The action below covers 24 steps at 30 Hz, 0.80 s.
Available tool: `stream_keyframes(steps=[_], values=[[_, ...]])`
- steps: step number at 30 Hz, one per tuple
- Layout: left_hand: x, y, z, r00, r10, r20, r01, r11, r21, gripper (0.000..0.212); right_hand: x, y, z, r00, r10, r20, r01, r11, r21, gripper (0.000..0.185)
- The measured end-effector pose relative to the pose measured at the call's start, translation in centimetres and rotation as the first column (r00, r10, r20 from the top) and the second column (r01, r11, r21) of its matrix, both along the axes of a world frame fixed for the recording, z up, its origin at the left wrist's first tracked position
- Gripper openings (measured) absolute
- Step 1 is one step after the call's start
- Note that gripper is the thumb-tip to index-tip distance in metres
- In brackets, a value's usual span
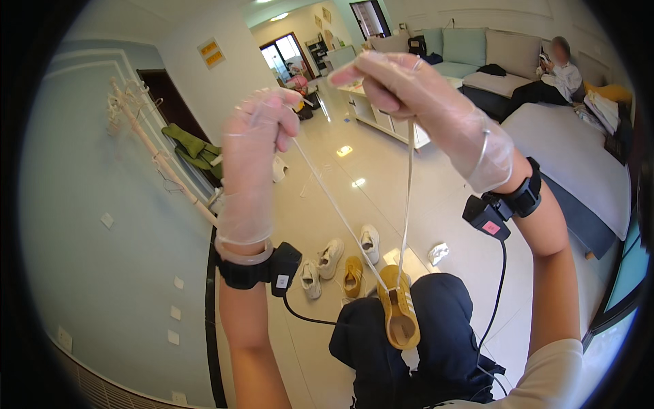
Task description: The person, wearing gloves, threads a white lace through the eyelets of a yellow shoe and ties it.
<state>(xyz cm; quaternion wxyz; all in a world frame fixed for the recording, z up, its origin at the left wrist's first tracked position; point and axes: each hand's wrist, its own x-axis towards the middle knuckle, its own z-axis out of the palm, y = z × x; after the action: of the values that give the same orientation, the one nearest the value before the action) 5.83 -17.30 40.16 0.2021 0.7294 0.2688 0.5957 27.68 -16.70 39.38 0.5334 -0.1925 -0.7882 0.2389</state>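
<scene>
A yellow sneaker (399, 307) with white side stripes rests between my knees, its toe pointing away from me. From its lowest eyelets a white shoelace (334, 202) runs up in two taut strands. My left hand (263, 120), in a clear disposable glove, grips one strand at upper left. The other strand rises to my right hand (393, 84), gloved the same way and closed around it. Both hands are raised high above the shoe and apart from each other. The upper eyelets look unlaced.
On the tiled floor stand another yellow shoe (352, 277) and several white sneakers (331, 258), with a crumpled wrapper (438, 253) to the right. A coat rack (153, 153) leans along the left wall. A white table (380, 120) stands ahead; a person (557, 76) sits on the sofa (567, 153).
</scene>
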Motion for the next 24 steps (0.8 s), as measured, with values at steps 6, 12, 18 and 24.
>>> stream_keyframes(steps=[6, 12, 18, 24], values=[[1.1, -8.6, -5.1, 0.953, -0.277, -0.126, 0.239, 0.937, -0.257, 0.015, 2.9, 1.1, -1.6, 0.967, -0.189, 0.17, 0.138, 0.952, 0.272, 0.043], [6.0, -17.6, -21.9, 0.53, -0.827, -0.187, 0.675, 0.545, -0.497, 0.014, -1.2, 5.4, -9.2, 0.965, 0.013, 0.262, 0.009, 0.997, -0.081, 0.032], [7.7, -20.1, -26.2, 0.589, -0.648, -0.483, 0.505, 0.761, -0.407, 0.043, -2.7, 2.6, -18.5, 0.785, 0.034, 0.618, 0.017, 0.997, -0.077, 0.009], [-0.2, -14.0, -30.8, 0.826, 0.117, -0.552, -0.287, 0.929, -0.233, 0.044, -2.1, 3.0, -29.3, 0.819, 0.267, 0.508, -0.197, 0.962, -0.188, 0.007]])
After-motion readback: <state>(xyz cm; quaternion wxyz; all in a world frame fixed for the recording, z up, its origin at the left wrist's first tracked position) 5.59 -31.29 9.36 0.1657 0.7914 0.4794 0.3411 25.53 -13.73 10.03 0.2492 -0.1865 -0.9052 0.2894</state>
